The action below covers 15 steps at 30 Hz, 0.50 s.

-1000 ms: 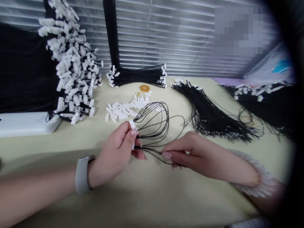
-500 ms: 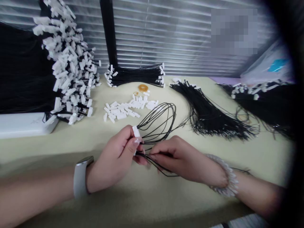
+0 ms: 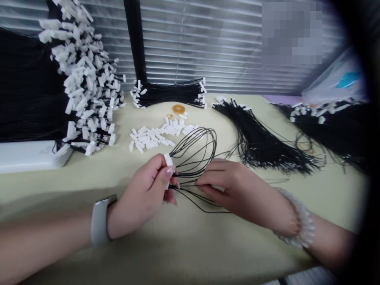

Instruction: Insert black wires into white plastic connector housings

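Note:
My left hand (image 3: 148,184) is closed round a white connector (image 3: 168,160), gripped between thumb and fingers. Several thin black wires (image 3: 194,148) run out of the connector's right side; some curve up in a loop and come back towards it. Just right of the connector, my right hand (image 3: 228,182) has its thumb and forefinger pinched on a black wire that leads to the connector's lower part. Other wires pass beneath the right hand. The wire ends there are hidden behind its fingers.
Loose white connectors (image 3: 151,136) lie beyond my hands, near an amber ring (image 3: 178,109). A tied-looking wire bundle (image 3: 172,93) sits behind. Loose black wires (image 3: 261,142) spread to the right. A tall heap of white-ended wires (image 3: 86,83) stands left, beside a white box (image 3: 32,155).
My right hand has drawn back to the right and slightly up from the connector, its fingers still pinched. The left hand and connector have shifted slightly left and up.

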{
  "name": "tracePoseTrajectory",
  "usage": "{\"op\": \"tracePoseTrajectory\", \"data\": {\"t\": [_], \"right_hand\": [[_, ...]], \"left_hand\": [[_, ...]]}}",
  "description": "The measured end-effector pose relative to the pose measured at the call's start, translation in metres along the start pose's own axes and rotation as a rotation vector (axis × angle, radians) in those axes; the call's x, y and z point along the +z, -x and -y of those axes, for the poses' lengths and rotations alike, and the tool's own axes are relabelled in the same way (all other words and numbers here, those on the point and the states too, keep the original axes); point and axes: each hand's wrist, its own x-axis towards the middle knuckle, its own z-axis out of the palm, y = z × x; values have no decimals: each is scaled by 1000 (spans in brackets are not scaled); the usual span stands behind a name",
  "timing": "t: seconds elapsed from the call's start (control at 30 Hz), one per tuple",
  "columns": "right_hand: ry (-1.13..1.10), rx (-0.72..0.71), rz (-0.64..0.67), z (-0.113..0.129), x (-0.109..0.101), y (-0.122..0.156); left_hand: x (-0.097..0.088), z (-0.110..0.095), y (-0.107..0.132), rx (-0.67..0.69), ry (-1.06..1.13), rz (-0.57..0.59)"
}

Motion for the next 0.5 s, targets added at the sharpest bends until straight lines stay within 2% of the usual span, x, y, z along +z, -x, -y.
{"op": "tracePoseTrajectory", "data": {"t": [0.13,0.23,0.37,0.5], "right_hand": [[157,51,-85,-21,-14,3],[215,198,-268,-36,-26,5],[122,400,-611,-48,-35,8],[-77,490,-804,-51,-32,5]], "left_hand": [[-1,-2,-6,-44,61,-30],[-1,-4,-7,-40,78,-30],[-1,-5,-7,-30,75,-35],[-1,-4,-8,-30,99,-34]]}}
